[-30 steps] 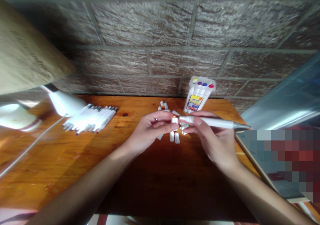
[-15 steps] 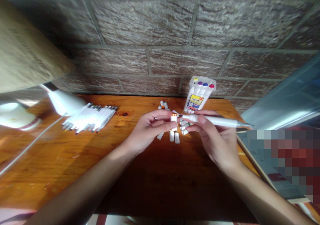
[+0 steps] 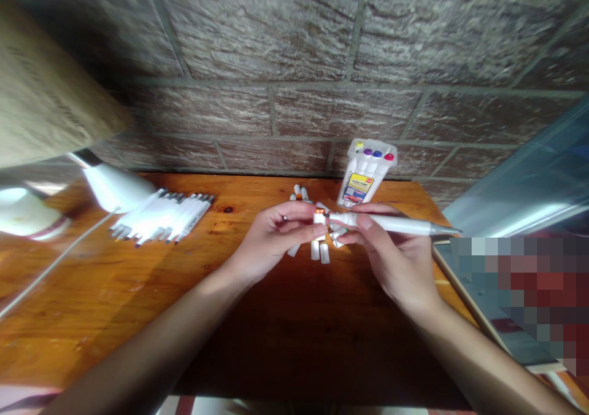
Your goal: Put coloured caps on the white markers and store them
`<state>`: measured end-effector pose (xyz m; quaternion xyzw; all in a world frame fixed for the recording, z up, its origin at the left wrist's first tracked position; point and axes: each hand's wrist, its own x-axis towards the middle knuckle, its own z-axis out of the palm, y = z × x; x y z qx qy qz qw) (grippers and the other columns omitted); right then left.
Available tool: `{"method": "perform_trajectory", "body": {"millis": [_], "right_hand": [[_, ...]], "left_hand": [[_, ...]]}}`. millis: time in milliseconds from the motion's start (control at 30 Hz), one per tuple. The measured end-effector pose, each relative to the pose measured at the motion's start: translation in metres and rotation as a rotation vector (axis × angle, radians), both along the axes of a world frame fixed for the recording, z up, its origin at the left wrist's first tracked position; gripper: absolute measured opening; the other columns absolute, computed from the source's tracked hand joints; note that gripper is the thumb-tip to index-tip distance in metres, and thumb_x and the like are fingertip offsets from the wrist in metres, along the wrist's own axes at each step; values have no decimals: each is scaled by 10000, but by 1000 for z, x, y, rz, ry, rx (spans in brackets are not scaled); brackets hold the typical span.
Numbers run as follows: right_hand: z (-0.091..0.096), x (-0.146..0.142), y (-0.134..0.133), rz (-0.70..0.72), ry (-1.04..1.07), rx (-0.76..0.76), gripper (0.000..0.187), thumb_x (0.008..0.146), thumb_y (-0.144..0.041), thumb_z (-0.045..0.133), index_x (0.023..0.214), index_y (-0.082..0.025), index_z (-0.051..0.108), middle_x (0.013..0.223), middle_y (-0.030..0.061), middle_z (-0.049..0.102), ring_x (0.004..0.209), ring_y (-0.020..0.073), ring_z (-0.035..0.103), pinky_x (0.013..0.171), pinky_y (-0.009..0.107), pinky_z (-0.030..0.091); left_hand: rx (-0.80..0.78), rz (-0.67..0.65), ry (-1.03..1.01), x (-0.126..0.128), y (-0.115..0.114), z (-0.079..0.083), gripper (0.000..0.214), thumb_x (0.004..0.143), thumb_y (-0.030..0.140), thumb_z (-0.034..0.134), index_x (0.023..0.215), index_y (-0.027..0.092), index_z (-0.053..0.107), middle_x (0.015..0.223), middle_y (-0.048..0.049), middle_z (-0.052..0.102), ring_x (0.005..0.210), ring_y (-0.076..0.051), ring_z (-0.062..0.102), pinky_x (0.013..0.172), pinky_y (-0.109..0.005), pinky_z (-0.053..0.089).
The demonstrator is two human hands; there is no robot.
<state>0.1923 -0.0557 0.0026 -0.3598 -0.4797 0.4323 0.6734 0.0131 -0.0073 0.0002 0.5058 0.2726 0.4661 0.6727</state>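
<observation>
My right hand (image 3: pixel 391 258) grips a long white marker (image 3: pixel 400 224) that lies sideways, its grey tip pointing right. My left hand (image 3: pixel 276 237) pinches a small white cap with an orange end (image 3: pixel 318 216) right at the marker's left end; cap and marker nearly touch. Below and behind my fingers several loose white caps (image 3: pixel 322 252) lie on the wooden table (image 3: pixel 161 292). A row of several uncapped white markers (image 3: pixel 161 217) lies at the left.
A clear marker pack (image 3: pixel 365 172) with coloured caps leans against the brick wall at the back. A white lamp (image 3: pixel 113 185) and its cable stand at the left, with a white dish (image 3: pixel 23 212) beside it. A glassy panel (image 3: pixel 519 200) borders the table's right side.
Both hands stayed over the pile of caps. The orange-ended cap and the marker's left end drifted slightly, staying close together. Nothing was put down.
</observation>
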Motion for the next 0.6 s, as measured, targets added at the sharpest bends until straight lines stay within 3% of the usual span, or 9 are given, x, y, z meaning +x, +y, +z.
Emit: {"method": "perform_trajectory", "body": {"millis": [200,600], "right_hand": [[1,0,1,-16,-27,-1,136,859,-280,763,980,-219,765,949,24,766,793,182,766,685,309,696],[0,2,2,-27,-26,-16,137,863,-292,756,977,-215,752,926,23,765,790,196,771,634,305,691]], "left_hand": [[6,-19,-1,0,0,0,250,698,200,880,929,178,786,982,-26,776,921,-161,709,927,-301,536],[5,-9,9,-1,0,-1,274,703,235,877,953,172,783,1006,-55,783,953,-206,721,969,-359,529]]}}
